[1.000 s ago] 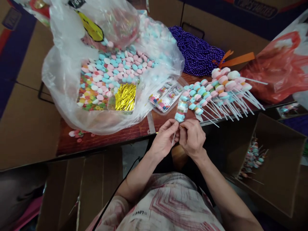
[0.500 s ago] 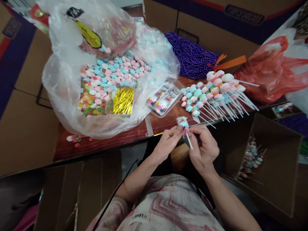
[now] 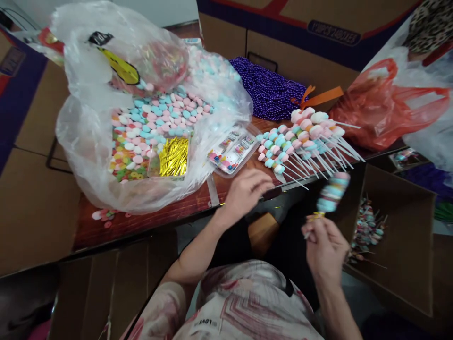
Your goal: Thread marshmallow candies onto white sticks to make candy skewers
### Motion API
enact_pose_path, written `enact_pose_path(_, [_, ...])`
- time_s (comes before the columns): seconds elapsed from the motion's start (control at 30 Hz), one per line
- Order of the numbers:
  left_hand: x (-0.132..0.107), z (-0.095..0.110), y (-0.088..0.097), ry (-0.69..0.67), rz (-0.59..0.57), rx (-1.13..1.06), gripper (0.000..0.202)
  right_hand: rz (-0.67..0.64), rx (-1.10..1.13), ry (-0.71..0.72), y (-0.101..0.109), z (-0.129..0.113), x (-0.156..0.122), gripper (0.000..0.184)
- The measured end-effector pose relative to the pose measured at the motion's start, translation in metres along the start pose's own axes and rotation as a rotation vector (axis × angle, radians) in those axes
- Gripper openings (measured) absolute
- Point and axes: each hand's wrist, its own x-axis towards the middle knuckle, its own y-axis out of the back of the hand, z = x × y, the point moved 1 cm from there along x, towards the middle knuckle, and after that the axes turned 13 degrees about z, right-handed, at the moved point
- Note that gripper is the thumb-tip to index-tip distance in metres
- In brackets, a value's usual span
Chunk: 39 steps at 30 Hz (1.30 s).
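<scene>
My right hand (image 3: 325, 243) is closed round the stick of a wrapped candy skewer (image 3: 332, 192), pink, white and blue, held upright with a gold twist tie below the candy. It is slightly smeared by motion. My left hand (image 3: 249, 189) holds nothing; its loosely bent fingers are at the table's front edge, just left of a pile of unwrapped candy skewers (image 3: 279, 144) with white sticks. Behind that hand lies a clear tray of printed wrappers (image 3: 235, 148). A clear box of gold twist ties (image 3: 174, 157) sits on the loose candies (image 3: 163, 113).
A big clear plastic bag (image 3: 71, 141) surrounds the candies. Purple bead strings (image 3: 265, 89) and a red plastic bag (image 3: 375, 113) lie at the back. An open carton (image 3: 406, 245) at lower right contains several wrapped skewers. Large cardboard boxes (image 3: 219, 38) stand behind the table.
My left hand has let go of the wrapped candy skewer and moved slightly left, towards the table. My right hand has carried the skewer right and turned it candy end up.
</scene>
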Motion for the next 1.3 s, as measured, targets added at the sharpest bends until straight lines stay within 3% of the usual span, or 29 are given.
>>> enact_pose_path(0.07, [0.023,-0.018,0.017,0.003,0.089,0.295,0.016,0.201,0.076,-0.053,0.026,0.0,0.032,0.013])
enact_pose_path(0.13, [0.042,-0.038,0.031,0.064,0.091,0.559,0.023,0.381,0.075,-0.158,0.05,0.0,0.063,0.009])
enact_pose_path(0.23, [0.057,-0.057,0.039,0.14,0.009,0.705,0.02,0.469,0.048,-0.168,0.066,0.004,0.086,0.006])
enact_pose_path(0.3, [0.059,-0.061,0.038,0.164,-0.008,0.73,0.012,0.415,0.037,-0.122,0.058,0.008,0.083,0.016])
enact_pose_path(0.4, [0.059,-0.059,0.035,0.17,0.044,0.782,0.01,0.245,0.018,-0.06,0.027,0.012,0.06,0.028])
enact_pose_path(0.5, [0.059,-0.059,0.035,0.176,0.113,0.829,0.024,0.104,-0.026,-0.033,-0.007,0.013,0.033,0.027])
enact_pose_path(0.57, [0.06,-0.063,0.037,0.198,0.148,0.801,0.016,-0.014,-0.078,0.002,-0.023,0.014,0.018,0.026])
enact_pose_path(0.63, [0.062,-0.071,0.039,0.223,0.215,0.723,0.006,-0.133,-0.149,0.05,-0.036,0.015,0.006,0.023])
enact_pose_path(0.77, [0.065,-0.084,0.042,0.273,0.434,0.469,0.006,-0.365,-0.245,0.096,-0.06,0.016,-0.013,0.021])
enact_pose_path(0.87, [0.06,-0.077,0.042,0.394,0.563,0.123,0.011,-0.472,-0.223,0.066,-0.082,0.013,-0.022,0.022])
enact_pose_path(0.93, [0.05,-0.062,0.038,0.509,0.571,-0.184,0.02,-0.484,-0.18,0.037,-0.098,0.008,-0.026,0.022])
enact_pose_path(1.03, [0.028,-0.031,0.025,0.638,0.472,-0.549,0.033,-0.477,-0.082,0.011,-0.12,0.001,-0.032,0.029])
enact_pose_path(1.1, [0.011,-0.013,0.014,0.688,0.494,-0.664,0.034,-0.464,-0.016,0.034,-0.131,-0.003,-0.035,0.031])
enact_pose_path(1.17, [-0.004,-0.001,0.004,0.765,0.52,-0.785,0.035,-0.401,0.039,0.069,-0.136,-0.004,-0.037,0.02])
enact_pose_path(1.3, [-0.022,0.005,-0.006,0.876,0.476,-0.96,0.035,-0.326,0.114,0.012,-0.132,0.0,-0.031,0.016])
